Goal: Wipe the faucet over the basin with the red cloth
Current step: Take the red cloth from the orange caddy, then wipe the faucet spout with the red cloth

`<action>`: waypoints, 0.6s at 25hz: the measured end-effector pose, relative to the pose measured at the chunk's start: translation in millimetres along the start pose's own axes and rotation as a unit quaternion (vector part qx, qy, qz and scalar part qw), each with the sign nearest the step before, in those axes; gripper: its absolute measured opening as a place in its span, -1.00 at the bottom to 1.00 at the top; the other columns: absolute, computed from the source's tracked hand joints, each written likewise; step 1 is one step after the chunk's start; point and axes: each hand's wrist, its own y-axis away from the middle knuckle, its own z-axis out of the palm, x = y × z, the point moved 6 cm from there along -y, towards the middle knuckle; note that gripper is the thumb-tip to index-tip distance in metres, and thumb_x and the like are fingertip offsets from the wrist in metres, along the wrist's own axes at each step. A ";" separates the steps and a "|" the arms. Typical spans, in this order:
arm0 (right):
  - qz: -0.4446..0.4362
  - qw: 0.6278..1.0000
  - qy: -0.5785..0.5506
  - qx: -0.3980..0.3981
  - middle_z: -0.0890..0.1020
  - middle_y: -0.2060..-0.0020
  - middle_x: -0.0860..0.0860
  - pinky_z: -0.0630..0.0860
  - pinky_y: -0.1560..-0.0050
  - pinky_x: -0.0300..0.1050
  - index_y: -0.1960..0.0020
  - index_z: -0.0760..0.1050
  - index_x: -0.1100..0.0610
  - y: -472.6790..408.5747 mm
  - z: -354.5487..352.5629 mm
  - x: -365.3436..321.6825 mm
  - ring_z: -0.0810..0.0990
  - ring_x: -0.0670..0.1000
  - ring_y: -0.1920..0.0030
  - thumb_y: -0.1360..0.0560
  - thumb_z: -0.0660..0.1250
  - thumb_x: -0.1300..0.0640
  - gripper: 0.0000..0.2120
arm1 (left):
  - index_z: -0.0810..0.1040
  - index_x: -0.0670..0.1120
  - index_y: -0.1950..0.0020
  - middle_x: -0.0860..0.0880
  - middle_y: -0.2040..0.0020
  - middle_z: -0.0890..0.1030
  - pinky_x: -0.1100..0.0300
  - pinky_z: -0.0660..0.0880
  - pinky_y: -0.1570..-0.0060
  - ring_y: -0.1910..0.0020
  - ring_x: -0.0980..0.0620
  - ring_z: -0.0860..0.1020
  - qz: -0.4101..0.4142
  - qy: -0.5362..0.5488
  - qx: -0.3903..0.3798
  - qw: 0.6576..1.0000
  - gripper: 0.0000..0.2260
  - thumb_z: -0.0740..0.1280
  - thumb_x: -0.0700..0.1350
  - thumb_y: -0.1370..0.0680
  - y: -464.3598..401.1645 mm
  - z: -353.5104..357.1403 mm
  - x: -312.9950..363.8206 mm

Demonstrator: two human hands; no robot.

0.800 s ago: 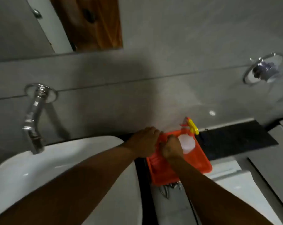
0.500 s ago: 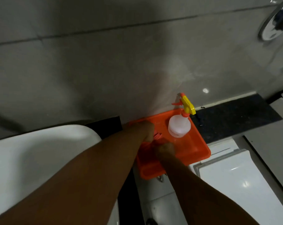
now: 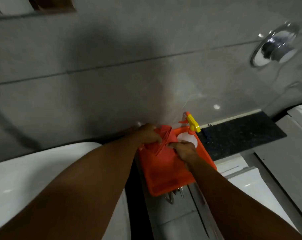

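Note:
The red cloth (image 3: 165,139) is bunched over the far end of an orange tray (image 3: 165,175). My left hand (image 3: 149,134) grips the cloth's upper left part. My right hand (image 3: 184,150) pinches its lower right edge. Both hands hold it just above the tray. The white basin (image 3: 25,174) fills the lower left. The faucet is out of view past the left edge.
A white spray bottle (image 3: 190,137) with a yellow and orange trigger stands in the tray's far right corner, right beside my right hand. A chrome wall fitting (image 3: 274,47) sits at the upper right. A dark stone ledge (image 3: 240,135) and a white lid (image 3: 250,187) lie to the right.
The view swung right, so the faucet left the frame. Both hands stayed on the cloth over the tray and lifted it into a bunch.

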 end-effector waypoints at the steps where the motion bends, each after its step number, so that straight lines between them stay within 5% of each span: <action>1: -0.031 0.999 -0.020 0.005 0.62 0.34 0.04 0.51 0.18 -0.04 0.25 0.58 0.07 13.1 -3.3 -25.3 0.57 0.07 0.30 -0.33 0.56 0.15 -0.85 | 0.55 -0.15 -0.29 -0.17 -0.18 0.65 0.13 0.57 0.12 -0.06 -0.14 0.64 0.009 0.063 0.015 0.998 -0.53 0.51 -0.13 -0.39 13.3 -21.8 5.6; 3: -0.094 0.993 -0.074 -0.020 0.65 0.43 -0.02 0.54 0.24 -0.07 0.31 0.58 0.16 50.2 -1.1 -83.8 0.58 0.08 0.33 -0.34 0.54 0.25 -0.85 | 0.59 -0.16 -0.22 -0.18 -0.12 0.67 -0.02 0.64 -0.03 -0.05 -0.13 0.65 0.055 0.175 0.053 0.982 -0.55 0.53 -0.21 -0.34 66.8 -74.4 21.5; 5: -0.133 0.984 -0.088 -0.075 0.74 0.30 0.07 0.67 0.20 -0.05 0.14 0.67 0.20 93.3 12.8 -136.9 0.67 0.14 0.23 -0.37 0.52 0.25 -0.92 | 0.62 -0.14 -0.16 -0.19 -0.08 0.70 -0.14 0.62 -0.11 -0.02 -0.16 0.68 0.088 0.252 0.085 0.960 -0.55 0.54 -0.19 -0.29 118.1 -115.0 25.8; 9: -0.162 0.971 -0.067 -0.160 0.68 -0.13 0.27 0.59 -0.27 0.28 -0.27 0.55 0.30 186.3 78.6 -223.0 0.67 0.27 -0.14 -0.45 0.48 0.19 -0.58 | 0.67 -0.14 0.02 -0.16 0.14 0.72 -0.05 0.64 0.11 0.24 -0.11 0.70 0.075 0.286 0.178 0.939 -0.69 0.56 -0.09 -0.28 223.7 -211.6 -4.4; 11: -0.153 0.961 -0.059 -0.224 0.65 -0.19 0.29 0.61 -0.22 0.26 -0.33 0.49 0.31 226.3 120.7 -250.3 0.65 0.29 -0.19 -0.50 0.42 0.18 -0.57 | 0.66 -0.11 0.10 -0.10 0.18 0.71 0.07 0.64 0.19 0.26 -0.05 0.68 0.057 0.266 0.253 0.928 -0.76 0.58 -0.08 -0.31 276.1 -261.5 -23.6; 13: -0.156 0.945 -0.043 -0.285 0.63 -0.21 0.28 0.66 -0.02 0.18 -0.37 0.42 0.28 270.2 169.6 -267.9 0.66 0.28 -0.15 -0.53 0.37 0.22 -0.57 | 0.66 -0.10 -0.03 -0.12 0.07 0.73 0.04 0.66 0.11 0.15 -0.07 0.70 0.029 0.262 0.316 0.911 -0.67 0.59 -0.04 -0.32 326.2 -302.1 -56.8; 15: -0.164 0.937 -0.017 -0.309 0.62 -0.22 0.26 0.66 -0.03 0.19 -0.41 0.37 0.30 295.7 211.6 -271.1 0.67 0.24 -0.09 -0.52 0.38 0.27 -0.52 | 0.62 -0.14 -0.14 -0.17 -0.03 0.71 -0.06 0.66 -0.01 0.07 -0.13 0.70 0.002 0.252 0.352 0.901 -0.59 0.56 -0.04 -0.35 356.7 -322.1 -91.6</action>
